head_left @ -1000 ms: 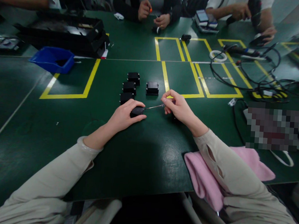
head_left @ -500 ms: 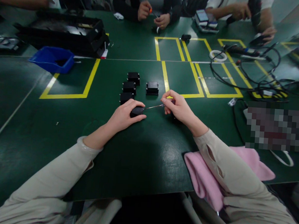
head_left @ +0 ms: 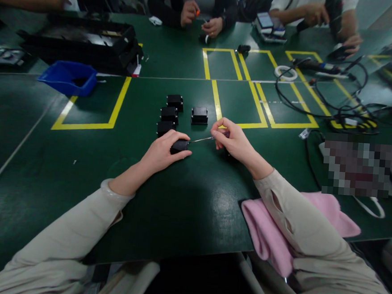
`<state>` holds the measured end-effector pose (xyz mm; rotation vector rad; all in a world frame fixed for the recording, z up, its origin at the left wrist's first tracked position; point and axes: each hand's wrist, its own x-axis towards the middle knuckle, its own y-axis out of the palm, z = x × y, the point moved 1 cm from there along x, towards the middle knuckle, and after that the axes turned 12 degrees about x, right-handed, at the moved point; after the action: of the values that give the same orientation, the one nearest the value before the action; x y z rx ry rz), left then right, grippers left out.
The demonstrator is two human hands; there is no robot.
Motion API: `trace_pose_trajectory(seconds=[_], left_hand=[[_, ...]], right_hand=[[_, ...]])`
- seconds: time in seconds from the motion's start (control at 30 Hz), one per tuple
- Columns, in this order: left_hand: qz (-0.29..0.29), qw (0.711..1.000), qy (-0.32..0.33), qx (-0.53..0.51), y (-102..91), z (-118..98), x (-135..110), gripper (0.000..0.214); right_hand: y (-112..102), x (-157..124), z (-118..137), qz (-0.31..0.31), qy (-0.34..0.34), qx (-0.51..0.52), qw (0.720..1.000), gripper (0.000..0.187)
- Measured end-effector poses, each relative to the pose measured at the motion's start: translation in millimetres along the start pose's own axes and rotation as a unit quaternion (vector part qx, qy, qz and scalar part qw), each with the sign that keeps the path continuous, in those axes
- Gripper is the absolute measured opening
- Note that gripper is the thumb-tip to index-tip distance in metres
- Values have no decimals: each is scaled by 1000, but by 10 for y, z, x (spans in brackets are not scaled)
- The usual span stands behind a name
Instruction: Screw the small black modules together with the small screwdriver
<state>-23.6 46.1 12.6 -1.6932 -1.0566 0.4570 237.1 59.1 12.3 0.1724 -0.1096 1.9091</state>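
Observation:
My left hand (head_left: 165, 151) is closed around a small black box-shaped part (head_left: 180, 147) resting on the green table. Between the fingers of my right hand (head_left: 231, 141) is a screwdriver (head_left: 201, 140); its thin metal shaft points left and its tip meets the right end of that part. Most of the screwdriver's handle is hidden by the fingers. Several like black parts stand just beyond: one (head_left: 175, 102) at the back of a short column, one (head_left: 169, 114) in its middle, one (head_left: 165, 128) nearest my left hand, and another (head_left: 199, 115) apart to the right.
A blue bin (head_left: 69, 77) and stacked black trays (head_left: 85, 45) stand at the left. Black cables (head_left: 319, 111) and a white ring (head_left: 286, 73) lie at the right. A pink cloth (head_left: 267, 232) is under my right forearm. Other people's hands (head_left: 213, 27) work across the table.
My right hand has turned very slightly on the screwdriver, so a bit more of the handle shows. The left hand and the black parts stay where they were.

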Motion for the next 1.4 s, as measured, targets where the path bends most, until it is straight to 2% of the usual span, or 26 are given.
trace_pose_trajectory(seconds=[0.2,0.47,0.63,0.97,1.1,1.4], left_hand=[[5,1000,-4,5,-4,-1,-3,37],[0,1000,2,11,16,15,-1,36],[-4,1000,8,9,14,15,-2,35],[-3,1000,4,8,13,17,-5,37],[-2,1000,5,8,19,33,-9,37],[-5,1000,7,9,20,24,-5,37]], right_hand=[[-14,-5,39,-4,-11,-25,1000,19],[-7,2,1,8,-12,-4,1000,12],[-19,-3,26,-2,-25,-27,999,20],[-18,1,7,12,-20,-24,999,11],[-25,0,27,10,-29,-33,999,19],[-8,7,-8,11,-9,-10,1000,13]])
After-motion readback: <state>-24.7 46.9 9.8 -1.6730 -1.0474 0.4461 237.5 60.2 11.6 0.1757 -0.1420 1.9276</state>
